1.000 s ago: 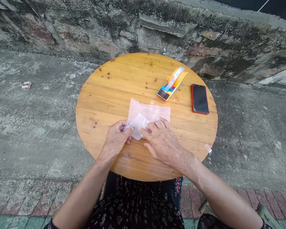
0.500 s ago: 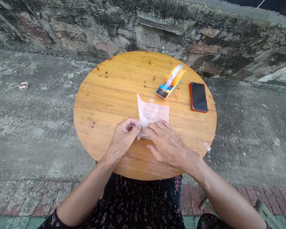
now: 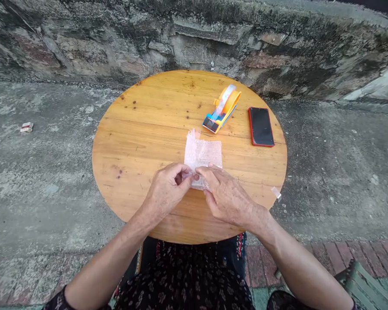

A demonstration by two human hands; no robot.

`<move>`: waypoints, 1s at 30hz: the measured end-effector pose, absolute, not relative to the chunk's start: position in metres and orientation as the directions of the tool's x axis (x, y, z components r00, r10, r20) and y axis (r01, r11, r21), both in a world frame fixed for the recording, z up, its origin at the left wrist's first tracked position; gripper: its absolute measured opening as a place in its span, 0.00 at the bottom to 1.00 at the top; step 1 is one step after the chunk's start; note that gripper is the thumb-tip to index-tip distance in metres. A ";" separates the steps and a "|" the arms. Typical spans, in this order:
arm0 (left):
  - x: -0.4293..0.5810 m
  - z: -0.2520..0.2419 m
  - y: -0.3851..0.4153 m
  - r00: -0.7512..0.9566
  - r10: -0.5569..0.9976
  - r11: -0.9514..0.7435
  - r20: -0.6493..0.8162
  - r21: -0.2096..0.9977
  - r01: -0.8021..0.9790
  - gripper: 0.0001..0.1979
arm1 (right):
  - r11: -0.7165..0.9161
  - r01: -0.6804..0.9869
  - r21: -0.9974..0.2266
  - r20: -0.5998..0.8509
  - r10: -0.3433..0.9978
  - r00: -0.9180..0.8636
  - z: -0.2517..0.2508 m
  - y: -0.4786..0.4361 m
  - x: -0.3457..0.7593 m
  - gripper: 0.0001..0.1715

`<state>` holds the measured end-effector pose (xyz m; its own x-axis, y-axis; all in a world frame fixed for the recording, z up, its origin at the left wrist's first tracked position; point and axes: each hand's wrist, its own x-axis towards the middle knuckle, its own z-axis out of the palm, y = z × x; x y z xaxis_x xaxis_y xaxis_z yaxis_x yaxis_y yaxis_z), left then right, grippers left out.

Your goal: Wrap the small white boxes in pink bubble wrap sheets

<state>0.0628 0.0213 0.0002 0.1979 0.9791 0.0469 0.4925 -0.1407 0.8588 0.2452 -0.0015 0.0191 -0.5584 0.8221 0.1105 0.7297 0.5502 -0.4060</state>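
Observation:
A piece of pale pink bubble wrap [image 3: 205, 153] lies on the round wooden table [image 3: 139, 146], its near part folded and bunched between my hands. My left hand [image 3: 167, 188] pinches its left near corner between thumb and fingers. On the near right part rests my right hand [image 3: 228, 196], fingers bent over the wrap and thumb apart below them. What the folded part may contain is hidden. Beyond the wrap stands an orange and blue tape dispenser [image 3: 222, 110] with a roll of clear tape.
A black phone in a red case [image 3: 261, 126] lies at the table's right. A short strip of tape [image 3: 276, 193] hangs from the right edge. A stone wall [image 3: 132, 43] rises behind the table. A small box [image 3: 26, 127] lies on the ground at left.
The wrap's raised left corner has dropped and crumpled inward. My right thumb has moved up closer to the wrap. The whole view has shifted slightly.

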 end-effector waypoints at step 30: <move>0.048 -0.009 0.029 0.610 0.695 -0.717 0.381 0.306 0.626 0.10 | 0.478 0.672 -0.566 0.147 0.860 -0.488 0.009 0.001 0.245 0.30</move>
<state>0.0485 0.0291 -0.0092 0.6096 0.6950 0.3812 0.6264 -0.7171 0.3057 0.2454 0.0005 0.0092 -0.4882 0.8603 0.1471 0.6715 0.4779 -0.5663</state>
